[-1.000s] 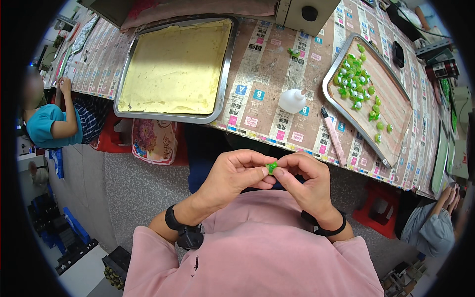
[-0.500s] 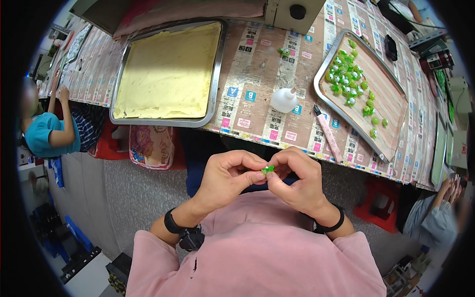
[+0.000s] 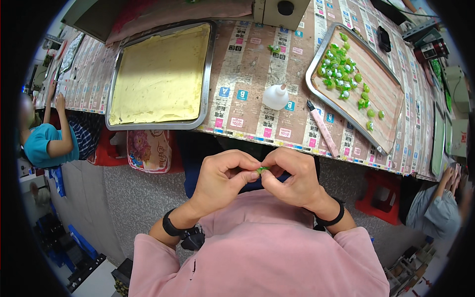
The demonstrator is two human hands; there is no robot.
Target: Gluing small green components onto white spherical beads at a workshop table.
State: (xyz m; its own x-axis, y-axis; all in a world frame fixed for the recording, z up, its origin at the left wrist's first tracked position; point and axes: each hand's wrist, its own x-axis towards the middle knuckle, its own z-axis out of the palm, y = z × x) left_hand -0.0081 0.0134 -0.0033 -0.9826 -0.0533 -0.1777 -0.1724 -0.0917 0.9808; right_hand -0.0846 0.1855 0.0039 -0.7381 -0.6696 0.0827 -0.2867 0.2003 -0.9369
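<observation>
My left hand [image 3: 223,179] and my right hand [image 3: 295,177] meet in front of my chest, just short of the table edge. Thumbs and forefingers of both pinch one small green figure piece [image 3: 262,169], mostly hidden by the fingertips. On the table to the right, a metal tray [image 3: 391,94] bears a heap of small green figures with white eyes [image 3: 338,72], with several green balls among them. A similar single green figure [image 3: 274,49] lies apart near the back. Between the trays stands a white squeeze bottle [image 3: 275,97] with a thin tip.
A pink pen-like tool [image 3: 322,129] lies beside the right tray. At left is a metal tray [image 3: 210,74] lined with a yellow sheet [image 3: 158,74]. A grey box-like machine [image 3: 282,15] stands behind. One person in blue-green [image 3: 52,136] sits left, another in grey [image 3: 433,213] right.
My fingertips have closed further over the green piece, so less of it shows. The view has shifted slightly, and the table things appear a little farther left.
</observation>
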